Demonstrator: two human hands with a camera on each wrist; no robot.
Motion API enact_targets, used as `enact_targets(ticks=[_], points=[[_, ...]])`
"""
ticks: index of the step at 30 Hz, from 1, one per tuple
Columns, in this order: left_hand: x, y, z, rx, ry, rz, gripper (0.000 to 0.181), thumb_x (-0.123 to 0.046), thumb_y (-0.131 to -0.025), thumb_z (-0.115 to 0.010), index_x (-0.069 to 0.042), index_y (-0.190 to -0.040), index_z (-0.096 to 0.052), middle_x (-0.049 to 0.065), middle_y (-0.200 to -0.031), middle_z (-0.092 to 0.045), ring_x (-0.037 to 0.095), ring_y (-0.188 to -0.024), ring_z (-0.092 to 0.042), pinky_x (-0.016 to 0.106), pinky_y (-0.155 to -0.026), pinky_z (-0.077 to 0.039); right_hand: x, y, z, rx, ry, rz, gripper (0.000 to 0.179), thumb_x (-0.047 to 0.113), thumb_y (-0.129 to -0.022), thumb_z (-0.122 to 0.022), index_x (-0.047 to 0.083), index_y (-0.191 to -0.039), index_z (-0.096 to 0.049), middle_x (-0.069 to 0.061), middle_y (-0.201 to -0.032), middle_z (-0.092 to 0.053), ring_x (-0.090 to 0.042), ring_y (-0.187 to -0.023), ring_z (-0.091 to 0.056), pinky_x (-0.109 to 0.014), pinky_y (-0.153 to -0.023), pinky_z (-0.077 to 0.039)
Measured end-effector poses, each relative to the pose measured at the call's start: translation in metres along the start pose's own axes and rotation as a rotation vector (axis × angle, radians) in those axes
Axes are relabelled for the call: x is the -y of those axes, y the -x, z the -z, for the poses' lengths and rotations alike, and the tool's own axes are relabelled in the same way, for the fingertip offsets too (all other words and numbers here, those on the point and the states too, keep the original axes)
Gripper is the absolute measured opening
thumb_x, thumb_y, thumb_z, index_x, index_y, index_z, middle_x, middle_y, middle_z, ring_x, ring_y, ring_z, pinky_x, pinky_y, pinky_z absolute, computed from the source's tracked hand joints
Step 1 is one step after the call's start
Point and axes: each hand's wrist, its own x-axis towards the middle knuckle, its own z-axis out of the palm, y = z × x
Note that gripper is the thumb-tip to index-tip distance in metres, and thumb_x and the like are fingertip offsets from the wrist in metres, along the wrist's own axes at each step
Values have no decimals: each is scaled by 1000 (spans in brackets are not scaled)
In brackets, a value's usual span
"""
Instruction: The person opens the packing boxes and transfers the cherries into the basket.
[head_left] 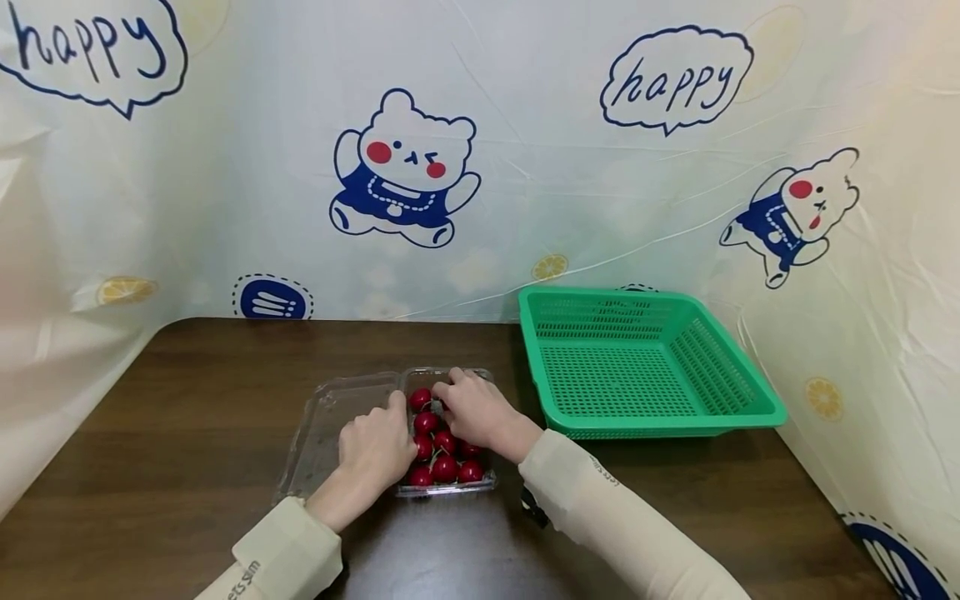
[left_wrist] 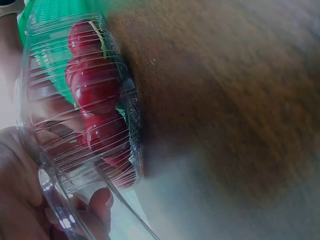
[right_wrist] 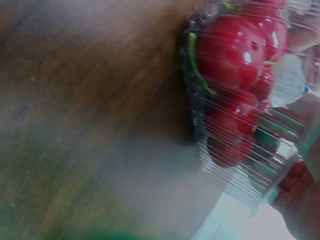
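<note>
Red cherries (head_left: 445, 468) with green stems fill one half of a clear plastic clamshell box (head_left: 483, 483); its lid (head_left: 318, 425) lies folded open to the left. My left hand (head_left: 375, 446) grips the box's left side near the hinge, its fingers curled over the edge. In the left wrist view a fingertip (left_wrist: 101, 200) shows through the clear plastic. From the right, my right hand (head_left: 480, 412) reaches over the box's far right part, fingers bent down among the cherries. Its fingertips are mostly hidden, and I cannot tell whether they pinch a cherry.
A green plastic basket (head_left: 558, 425) with a slotted bottom stands to the right of the box, at the back. The brown wooden table (head_left: 187, 417) meets a printed curtain (head_left: 525, 192) behind and at both sides.
</note>
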Motion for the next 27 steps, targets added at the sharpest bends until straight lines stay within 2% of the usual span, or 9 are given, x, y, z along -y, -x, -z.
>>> enact_targets(ticks=[6,16,27], points=[[0,0,1,16,7,9,33,-21,-84,-66,-2,-107,-51,16,-68,-62,30,-54,-58,41,-49,-47,1,-1,11,-9,-25,-16,26,21,-89,-70,16,-115,-68,-8,-105,-66,-19,-87,-64,-33,-82,-58],[0,1,1,15,6,4,35,-22,-84,-67,-2,-108,-52,13,-65,-59,28,-52,-56,39,-47,-46,0,-1,28,-67,-33,-35,27,20,-89,-68,16,-115,-69,-5,-99,-70,-18,-79,-61,-27,-66,-56],[0,1,1,-10,1,-4,31,-21,-82,-68,-3,-100,-51,18,-69,-64,33,-57,-61,43,-49,-47,-8,2,50,-115,-79,-51,25,18,-89,-68,14,-114,-70,-6,-100,-70,-18,-79,-60,-27,-66,-54]])
